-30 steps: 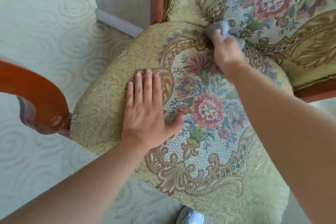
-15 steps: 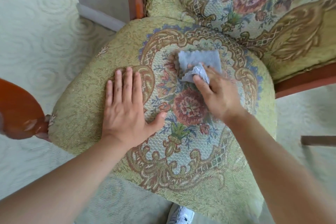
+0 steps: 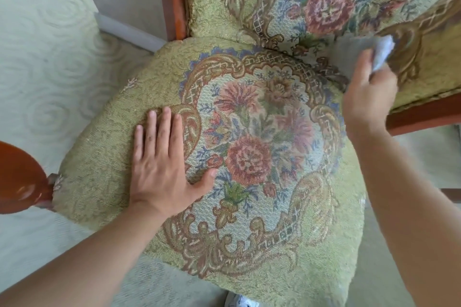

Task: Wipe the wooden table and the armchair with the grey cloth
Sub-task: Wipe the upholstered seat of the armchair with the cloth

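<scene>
The armchair's seat cushion (image 3: 249,252), green with a floral medallion, fills the middle of the view, and its matching backrest (image 3: 324,2) rises at the top. My left hand (image 3: 162,164) lies flat and open on the left part of the seat. My right hand (image 3: 369,97) holds the bunched grey cloth (image 3: 381,53) at the back right, where seat and backrest meet. The cloth is blurred. The wooden table is out of view.
A polished wooden armrest end (image 3: 20,179) juts in at the left, and the wooden frame (image 3: 424,114) shows at the right. Pale patterned carpet (image 3: 50,70) surrounds the chair, with a white skirting board (image 3: 129,32) behind. A white shoe tip (image 3: 239,301) peeks below the seat.
My right hand has swept the cloth from the seat's back to its middle, then to the back right corner by the backrest. My left hand has stayed flat on the seat.
</scene>
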### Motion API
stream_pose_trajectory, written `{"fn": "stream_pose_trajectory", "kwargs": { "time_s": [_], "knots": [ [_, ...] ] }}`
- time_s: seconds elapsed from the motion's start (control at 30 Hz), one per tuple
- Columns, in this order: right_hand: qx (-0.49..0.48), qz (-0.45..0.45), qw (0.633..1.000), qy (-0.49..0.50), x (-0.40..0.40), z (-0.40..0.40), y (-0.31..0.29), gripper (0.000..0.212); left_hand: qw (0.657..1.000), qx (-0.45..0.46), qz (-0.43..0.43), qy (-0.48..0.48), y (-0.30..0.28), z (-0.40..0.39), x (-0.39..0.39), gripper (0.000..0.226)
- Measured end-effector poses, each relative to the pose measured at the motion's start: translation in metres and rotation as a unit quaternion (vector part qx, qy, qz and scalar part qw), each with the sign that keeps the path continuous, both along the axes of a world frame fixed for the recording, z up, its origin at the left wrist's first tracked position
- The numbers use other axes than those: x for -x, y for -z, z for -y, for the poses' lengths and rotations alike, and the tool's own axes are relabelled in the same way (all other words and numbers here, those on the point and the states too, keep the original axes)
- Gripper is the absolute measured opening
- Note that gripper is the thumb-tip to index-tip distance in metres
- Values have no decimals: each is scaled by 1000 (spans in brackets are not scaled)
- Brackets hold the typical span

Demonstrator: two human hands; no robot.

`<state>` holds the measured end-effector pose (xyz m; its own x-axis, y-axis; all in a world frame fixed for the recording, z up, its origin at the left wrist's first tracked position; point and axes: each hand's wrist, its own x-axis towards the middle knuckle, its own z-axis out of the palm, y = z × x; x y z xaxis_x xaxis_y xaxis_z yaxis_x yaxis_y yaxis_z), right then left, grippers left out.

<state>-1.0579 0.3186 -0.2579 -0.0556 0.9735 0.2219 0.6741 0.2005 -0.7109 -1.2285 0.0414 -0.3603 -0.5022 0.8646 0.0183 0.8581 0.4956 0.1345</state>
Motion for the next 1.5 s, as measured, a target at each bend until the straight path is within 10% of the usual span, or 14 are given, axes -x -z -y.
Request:
{"fn": "stream_pose_trajectory", "kwargs": {
  "time_s": [0.13,0.67,0.87,1.0,1.13,1.27,1.5],
  "knots": [
    [106,309,936,-131,-27,16,43,56,1000,-6,4,-3,1,-1,-1,111],
    [66,158,964,-202,-36,222,54,47,1000,14,18,-7,-10,0,-6,110],
    [193,-152,969,-37,-37,226,18,44,1000,12,20,-4,-11,1,-5,111],
    [107,-306,936,138,-44,162,-13,47,1000,8,17,-4,-8,1,-4,110],
    [-24,-108,978,178,-60,113,-10,45,1000,2,18,-2,-7,1,-4,110],
    [106,95,986,84,-74,121,44,46,1000,10,20,-6,-10,2,-6,110],
    [51,190,980,-37,-32,195,72,50,999,27,18,-12,-11,1,-8,110]
  ]
}}
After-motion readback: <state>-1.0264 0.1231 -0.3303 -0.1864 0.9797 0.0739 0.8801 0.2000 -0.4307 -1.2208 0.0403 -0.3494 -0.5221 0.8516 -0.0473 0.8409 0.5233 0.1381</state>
